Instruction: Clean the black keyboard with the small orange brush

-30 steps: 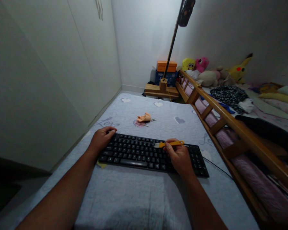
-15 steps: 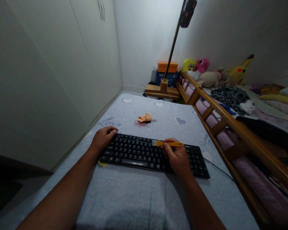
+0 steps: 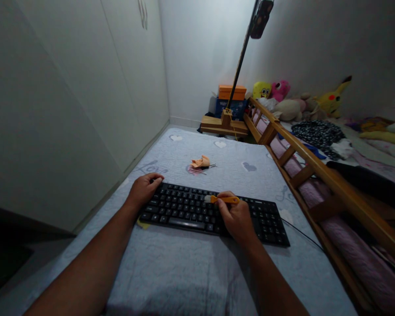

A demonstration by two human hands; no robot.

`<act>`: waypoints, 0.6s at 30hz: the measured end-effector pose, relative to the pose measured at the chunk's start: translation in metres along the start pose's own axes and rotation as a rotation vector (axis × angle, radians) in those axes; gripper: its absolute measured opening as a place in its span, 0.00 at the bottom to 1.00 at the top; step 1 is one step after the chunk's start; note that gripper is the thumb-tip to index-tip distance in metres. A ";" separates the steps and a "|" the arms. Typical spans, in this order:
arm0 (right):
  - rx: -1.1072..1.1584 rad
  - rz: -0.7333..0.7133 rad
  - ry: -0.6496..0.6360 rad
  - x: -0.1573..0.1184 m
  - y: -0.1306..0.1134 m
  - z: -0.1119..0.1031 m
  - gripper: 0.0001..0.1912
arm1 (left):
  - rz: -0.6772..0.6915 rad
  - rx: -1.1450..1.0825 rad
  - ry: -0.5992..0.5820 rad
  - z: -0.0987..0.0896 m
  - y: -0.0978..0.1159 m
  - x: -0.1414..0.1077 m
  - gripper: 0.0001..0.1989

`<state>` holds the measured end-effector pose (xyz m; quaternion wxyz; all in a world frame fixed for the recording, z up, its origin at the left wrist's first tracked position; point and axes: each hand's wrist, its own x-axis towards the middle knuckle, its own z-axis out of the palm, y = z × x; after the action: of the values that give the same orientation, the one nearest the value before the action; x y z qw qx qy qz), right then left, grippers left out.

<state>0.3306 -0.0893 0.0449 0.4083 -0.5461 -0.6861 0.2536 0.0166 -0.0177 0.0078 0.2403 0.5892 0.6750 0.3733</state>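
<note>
A black keyboard [image 3: 184, 206] lies on the light blue patterned cover [image 3: 171, 263]. My left hand [image 3: 144, 189] is closed on the keyboard's upper left corner. In my right hand [image 3: 235, 215] is a small brush [image 3: 228, 199] with an orange handle, pinched between thumb and fingers. Its pale bristles point left and rest over the upper middle keys. Beyond the keyboard sit an orange cloth [image 3: 200, 161] and some thin sticks [image 3: 199, 171]. Something yellow [image 3: 143, 225] shows under the keyboard's lower left corner.
A cable [image 3: 303, 235] runs from the keyboard to the right. A wooden bed rail [image 3: 322, 175] borders the right side, with plush toys and clothes behind it. At the back stands a pole on a wooden base [image 3: 222, 126]. White cabinet doors [image 3: 85, 87] fill the left.
My right hand and the brush have moved left over the keys, and the bristles now look splayed. My left hand keeps its place on the keyboard. The view has shifted slightly.
</note>
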 end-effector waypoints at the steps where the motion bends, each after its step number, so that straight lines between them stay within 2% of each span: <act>1: -0.046 -0.005 0.023 0.000 0.001 -0.003 0.11 | -0.002 0.004 0.001 0.000 0.000 0.000 0.20; 7: -0.263 -0.018 0.181 0.001 0.008 -0.020 0.11 | -0.009 0.018 -0.002 0.002 -0.003 0.001 0.21; 10: -0.257 -0.011 0.219 -0.001 0.010 -0.022 0.10 | -0.009 0.009 0.001 0.002 -0.004 0.000 0.21; 13: -0.112 0.005 0.171 -0.003 0.008 -0.019 0.11 | -0.014 0.005 0.002 0.002 -0.002 0.000 0.21; 18: 0.070 -0.015 0.012 -0.005 -0.003 -0.006 0.10 | -0.012 0.003 -0.003 0.002 -0.001 0.000 0.21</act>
<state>0.3345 -0.0958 0.0489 0.4330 -0.5278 -0.6785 0.2714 0.0178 -0.0177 0.0062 0.2427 0.5860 0.6789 0.3698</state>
